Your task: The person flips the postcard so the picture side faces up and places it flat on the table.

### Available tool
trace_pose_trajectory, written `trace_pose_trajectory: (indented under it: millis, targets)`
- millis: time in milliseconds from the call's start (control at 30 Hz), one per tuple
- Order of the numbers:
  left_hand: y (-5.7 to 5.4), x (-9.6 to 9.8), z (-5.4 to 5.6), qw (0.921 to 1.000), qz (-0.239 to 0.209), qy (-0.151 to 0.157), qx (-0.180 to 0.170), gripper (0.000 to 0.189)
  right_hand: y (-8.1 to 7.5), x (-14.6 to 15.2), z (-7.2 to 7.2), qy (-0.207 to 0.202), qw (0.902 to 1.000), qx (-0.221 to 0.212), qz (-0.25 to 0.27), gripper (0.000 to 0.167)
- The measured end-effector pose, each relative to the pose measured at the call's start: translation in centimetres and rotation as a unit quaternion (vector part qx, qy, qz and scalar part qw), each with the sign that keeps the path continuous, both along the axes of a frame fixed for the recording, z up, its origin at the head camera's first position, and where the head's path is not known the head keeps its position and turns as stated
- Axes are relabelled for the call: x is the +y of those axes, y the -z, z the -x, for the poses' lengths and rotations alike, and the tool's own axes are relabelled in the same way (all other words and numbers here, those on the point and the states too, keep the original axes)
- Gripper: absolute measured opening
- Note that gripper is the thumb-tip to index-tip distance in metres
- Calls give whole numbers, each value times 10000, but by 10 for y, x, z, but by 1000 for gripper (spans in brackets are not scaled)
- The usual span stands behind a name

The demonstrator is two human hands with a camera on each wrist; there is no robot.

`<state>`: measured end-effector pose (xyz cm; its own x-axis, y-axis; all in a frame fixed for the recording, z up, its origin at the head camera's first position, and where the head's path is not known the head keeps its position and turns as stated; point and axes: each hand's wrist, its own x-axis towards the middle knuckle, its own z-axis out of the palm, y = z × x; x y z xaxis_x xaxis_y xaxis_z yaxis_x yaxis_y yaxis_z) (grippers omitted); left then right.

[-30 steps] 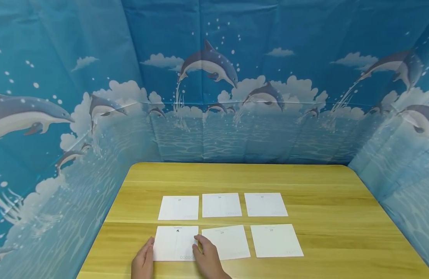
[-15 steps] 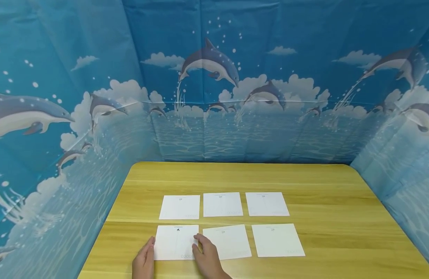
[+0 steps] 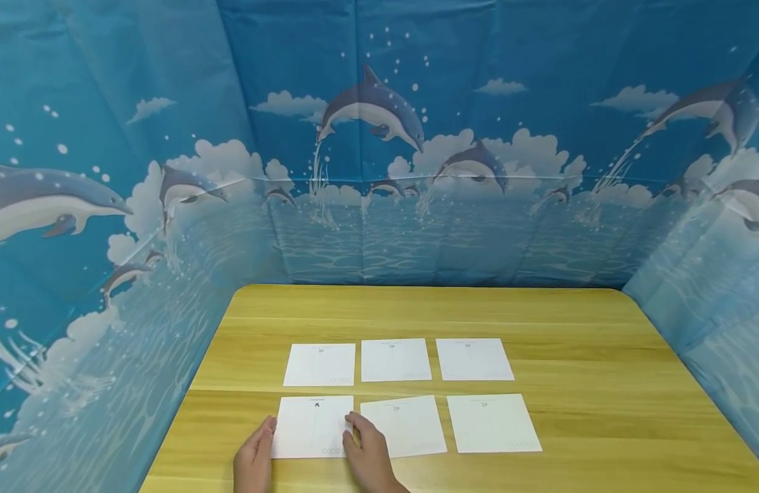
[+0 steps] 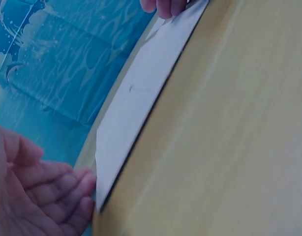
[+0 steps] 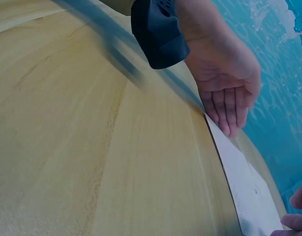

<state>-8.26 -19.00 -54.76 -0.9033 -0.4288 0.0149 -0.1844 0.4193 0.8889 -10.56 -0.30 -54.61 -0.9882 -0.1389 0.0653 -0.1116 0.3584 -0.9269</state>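
Note:
A white postcard (image 3: 313,428) lies front left, with a small dark printed mark, a faint centre line and a row of circles. My left hand (image 3: 254,457) is at its left edge, and in the left wrist view the straight fingers (image 4: 84,184) meet the card's end side-on. At the opposite edge is my right hand (image 3: 368,453), its index fingertip over the card's right margin and the thumb just below. In the right wrist view its fingertips (image 5: 294,221) touch the card's near end. A thin dark line runs along the card's lower edge in both wrist views.
Beside it in the front row lie a slightly turned postcard (image 3: 404,426), partly behind my right hand, and another postcard (image 3: 494,423). Three more form the back row: left postcard (image 3: 320,365), middle postcard (image 3: 396,360), right postcard (image 3: 475,359). The wooden table (image 3: 589,356) borders a dolphin-print curtain (image 3: 416,239).
The view has shifted slightly, so everything on the table sits a little higher and further right. Both hands keep their places at the postcard's sides.

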Motion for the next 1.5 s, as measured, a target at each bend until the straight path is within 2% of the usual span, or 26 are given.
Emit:
trace_pose_trajectory:
  millis: [200,400,567,800,933,1067,1333,1500]
  targets:
    - [-9,-6,8,9992,23,143,-365,39,0,0,2,-26,9999,36,155,30]
    - [-10,-6,18,9983,212,97,-532,38,0,0,2,-23,9997,-42,236,30]
    - [-9,-8,23,9988,225,62,-438,40,0,-1,3,72,9997,-8,231,30]
    - [-9,-12,28,9996,25,-1,-295,45,1,0,4,99,9986,-101,506,30]
    - [-7,-13,29,9991,-175,-95,-361,41,4,1,5,142,9981,-175,579,30]
    - [-5,-13,30,9991,-154,-157,-359,33,5,2,8,267,9976,-150,623,30]
    - [-3,-12,30,9993,-113,-231,-283,28,8,0,20,727,9954,120,605,33]
    - [-3,-11,29,9994,-30,-268,-205,27,10,1,28,688,9967,198,382,39]
